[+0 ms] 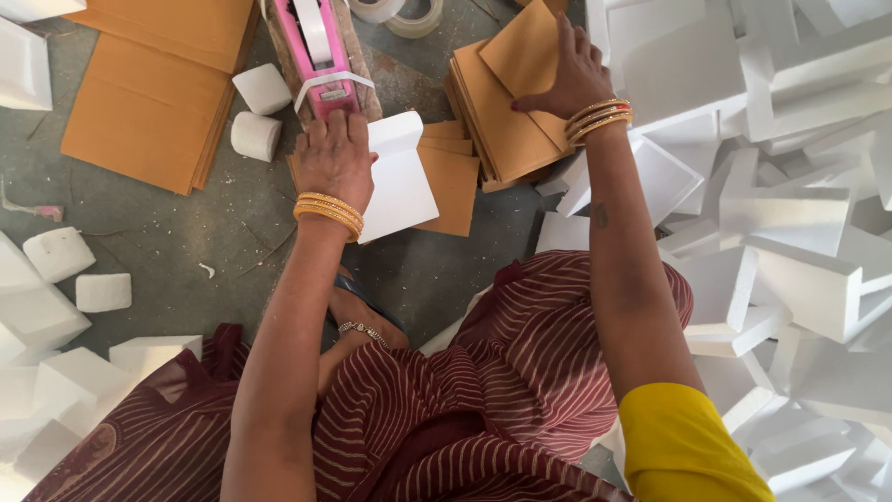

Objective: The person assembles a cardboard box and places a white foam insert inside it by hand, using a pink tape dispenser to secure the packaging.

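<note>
Gold bangles ring both wrists, with a yellow sleeve, maroon striped garment and perhaps an anklet

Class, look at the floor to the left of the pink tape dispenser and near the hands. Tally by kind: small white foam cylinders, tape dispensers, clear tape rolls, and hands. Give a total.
Small white foam cylinders: 4 (two beside the dispenser, two at the left edge)
Pink tape dispenser: 1
Clear tape rolls: 2
Hands: 2, left hand and right hand
Total: 9
</note>
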